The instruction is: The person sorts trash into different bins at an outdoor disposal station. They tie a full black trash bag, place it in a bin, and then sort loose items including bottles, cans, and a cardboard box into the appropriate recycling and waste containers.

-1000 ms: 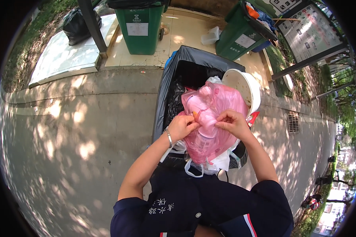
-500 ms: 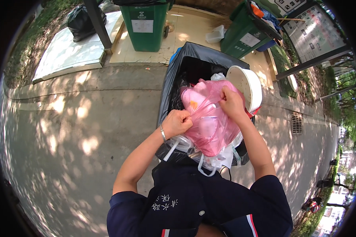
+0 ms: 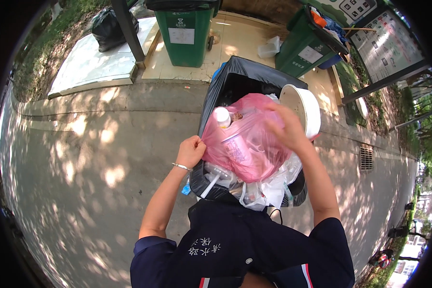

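A thin pink plastic bag (image 3: 259, 139) lies spread over the rubbish in a bin lined with a black bag (image 3: 247, 67). My left hand (image 3: 191, 152) is closed on the bag's left edge, pulling it taut. Over the right part of the bag is my right hand (image 3: 287, 128), blurred, its thumb and fingers apart. From an opening in the pink bag a bottle's white cap (image 3: 222, 116) sticks out, with brownish scraps beside it. Under the film shows a printed container (image 3: 236, 148). White and clear plastic bags (image 3: 254, 196) bunch at the bin's near rim.
A white bucket (image 3: 306, 108) sits at the bin's right side. Two green wheeled bins (image 3: 182, 43) (image 3: 302, 48) stand beyond. A full black sack (image 3: 113, 31) rests on a pale slab at the far left. A drain grate (image 3: 366, 157) lies to the right.
My left hand has moved left, stretching the pink bag. My right hand has shifted slightly and its fingers have spread. The white cap has come into sight through the opening.
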A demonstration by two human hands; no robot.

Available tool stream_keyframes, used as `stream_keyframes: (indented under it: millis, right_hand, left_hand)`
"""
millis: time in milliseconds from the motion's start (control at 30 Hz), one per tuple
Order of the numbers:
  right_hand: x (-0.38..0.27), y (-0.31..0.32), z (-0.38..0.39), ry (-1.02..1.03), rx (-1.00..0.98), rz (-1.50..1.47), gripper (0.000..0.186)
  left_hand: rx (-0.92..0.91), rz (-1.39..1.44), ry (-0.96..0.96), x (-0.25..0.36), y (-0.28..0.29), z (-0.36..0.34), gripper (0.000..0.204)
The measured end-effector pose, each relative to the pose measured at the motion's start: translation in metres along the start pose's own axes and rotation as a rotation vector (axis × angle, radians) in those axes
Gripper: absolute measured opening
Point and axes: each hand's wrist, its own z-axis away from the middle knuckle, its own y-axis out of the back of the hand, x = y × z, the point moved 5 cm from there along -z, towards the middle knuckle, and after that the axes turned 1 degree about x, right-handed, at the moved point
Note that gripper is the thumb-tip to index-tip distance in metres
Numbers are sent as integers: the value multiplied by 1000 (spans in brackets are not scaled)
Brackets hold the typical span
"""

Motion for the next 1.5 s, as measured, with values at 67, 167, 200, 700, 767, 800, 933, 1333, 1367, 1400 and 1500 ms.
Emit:
stream_keyframes:
  millis: [67, 167, 200, 700, 767, 800, 933, 1333, 1367, 1400, 1500]
  right_hand:
    - [-11, -46, 6, 129, -216, 72, 42]
    - [-33, -67, 27, 238, -251, 199, 51]
    - [-39, -63, 30, 202, -245, 132, 50]
    - [-26, -62, 102, -329, -288, 50, 34]
    - [-32, -61, 83, -296, -293, 197, 37]
    - [-36, -62, 74, -263, -295, 352, 40]
    - [-47, -83, 47, -261, -344, 466, 57]
    - [-17, -54, 113, -477, 147, -397, 68]
    - [-15, -54, 116, -465, 167, -495, 72]
    - [-12, -52, 118, -470, 168, -506, 72]
    - [-3, -49, 122, -457, 141, -677, 74]
  left_hand:
    - [9, -267, -99, 31, -7, -1, 6]
    - [298, -265, -664, 93, -7, 11, 36]
    - [162, -259, -739, 101, -12, 14, 46]
    - [18, -317, -727, 73, -34, 80, 25]
    - [42, -90, -830, 70, -23, 87, 11]
    - [38, -88, -826, 67, -22, 88, 11]
    - [-26, 130, -75, 36, -15, 41, 29]
    - [-68, -661, -876, 101, -55, -21, 36]
    - [-112, -695, -853, 102, -56, -24, 35]
    - [-120, -703, -849, 102, -53, -25, 35]
    - [-265, -729, -712, 97, -39, -38, 41]
